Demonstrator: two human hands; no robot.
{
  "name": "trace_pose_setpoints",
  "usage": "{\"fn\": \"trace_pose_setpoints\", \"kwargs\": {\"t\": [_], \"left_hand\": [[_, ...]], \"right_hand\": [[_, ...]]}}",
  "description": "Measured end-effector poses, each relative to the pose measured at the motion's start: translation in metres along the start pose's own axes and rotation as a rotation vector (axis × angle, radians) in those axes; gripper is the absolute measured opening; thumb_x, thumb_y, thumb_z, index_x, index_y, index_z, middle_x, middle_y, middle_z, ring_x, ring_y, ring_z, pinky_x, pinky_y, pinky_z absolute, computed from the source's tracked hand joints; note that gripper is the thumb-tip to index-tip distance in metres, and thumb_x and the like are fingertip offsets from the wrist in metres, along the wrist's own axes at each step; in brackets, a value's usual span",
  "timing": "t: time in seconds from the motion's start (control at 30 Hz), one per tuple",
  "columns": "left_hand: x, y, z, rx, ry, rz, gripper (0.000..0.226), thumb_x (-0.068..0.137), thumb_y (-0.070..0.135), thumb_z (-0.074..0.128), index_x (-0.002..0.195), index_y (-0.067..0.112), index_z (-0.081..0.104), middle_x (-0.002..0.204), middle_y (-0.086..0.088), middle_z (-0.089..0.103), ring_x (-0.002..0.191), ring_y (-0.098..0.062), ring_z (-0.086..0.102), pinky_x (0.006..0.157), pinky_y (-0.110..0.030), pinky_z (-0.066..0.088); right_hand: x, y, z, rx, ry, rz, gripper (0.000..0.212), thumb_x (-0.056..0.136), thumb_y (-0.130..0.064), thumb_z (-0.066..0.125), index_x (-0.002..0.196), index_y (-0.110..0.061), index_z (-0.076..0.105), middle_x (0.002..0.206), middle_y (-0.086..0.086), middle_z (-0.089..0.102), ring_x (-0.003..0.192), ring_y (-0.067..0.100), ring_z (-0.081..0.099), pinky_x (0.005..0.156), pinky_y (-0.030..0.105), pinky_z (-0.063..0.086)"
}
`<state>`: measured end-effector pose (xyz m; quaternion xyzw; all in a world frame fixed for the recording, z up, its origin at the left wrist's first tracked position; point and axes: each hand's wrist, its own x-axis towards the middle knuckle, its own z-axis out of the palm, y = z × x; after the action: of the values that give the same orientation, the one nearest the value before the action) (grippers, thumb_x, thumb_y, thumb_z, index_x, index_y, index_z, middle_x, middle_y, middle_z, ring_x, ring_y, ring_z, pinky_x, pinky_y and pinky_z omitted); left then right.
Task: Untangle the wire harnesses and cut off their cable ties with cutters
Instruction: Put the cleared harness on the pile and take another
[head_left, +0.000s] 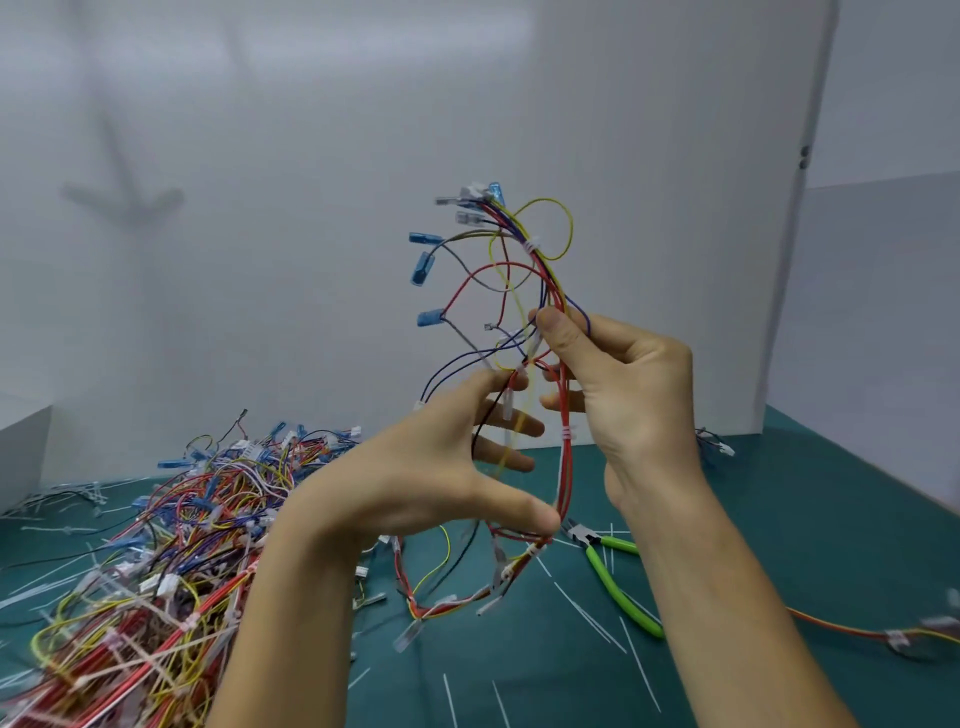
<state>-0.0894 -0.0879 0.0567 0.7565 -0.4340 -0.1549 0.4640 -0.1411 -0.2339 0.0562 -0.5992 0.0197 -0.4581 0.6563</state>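
Pile (156, 545) left; cutters (618, 587), perhaps wires (898, 638), right

This looks like a small workshop or an assembly station for electrical wiring. The surface (779, 519) is dark green, like a cutting mat, and plain white panels (311, 208) stand around it at the back and at the sides. A big pile of coloured wire harnesses (156, 561) lies on the left. White cut cable ties (589, 617) are scattered about, and green-handled cutters (592, 544) lie near them.
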Motion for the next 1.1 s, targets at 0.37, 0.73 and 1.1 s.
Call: {"fn": "trace_pose_setpoints", "kwargs": {"t": [0.37,0.73,1.1], "left_hand": [[0.017,0.007,0.019,-0.356,0.352,0.047,0.043,0.076,0.019,0.081,0.112,0.007,0.060,0.085,-0.008,0.077,0.073,-0.021,0.076,0.072,-0.031,0.062],[0.018,0.013,0.018,-0.736,0.638,0.190,0.033,0.080,0.004,0.076,0.110,0.001,0.061,0.072,-0.003,0.074,0.066,-0.019,0.073,0.059,-0.025,0.058],[0.022,0.010,0.011,-1.127,0.589,0.219,0.034,0.069,0.021,0.074,0.099,0.008,0.063,0.077,-0.001,0.073,0.070,-0.015,0.074,0.063,-0.024,0.060]], "right_hand": [[-0.002,0.004,0.005,0.026,-0.003,-0.064,0.008,0.081,-0.025,0.081,0.085,-0.018,0.080,0.065,-0.008,0.072,0.057,0.007,0.063,0.057,0.020,0.050],[0.004,-0.006,-0.019,-0.281,-0.594,0.241,0.041,0.083,-0.027,0.077,0.121,-0.017,0.066,0.108,-0.001,0.075,0.093,0.008,0.072,0.072,0.021,0.059],[0.000,-0.013,-0.021,-0.226,-0.606,0.181,0.009,0.090,-0.011,0.070,0.087,-0.005,0.075,0.079,0.010,0.077,0.072,0.019,0.075,0.072,0.032,0.062]]}}
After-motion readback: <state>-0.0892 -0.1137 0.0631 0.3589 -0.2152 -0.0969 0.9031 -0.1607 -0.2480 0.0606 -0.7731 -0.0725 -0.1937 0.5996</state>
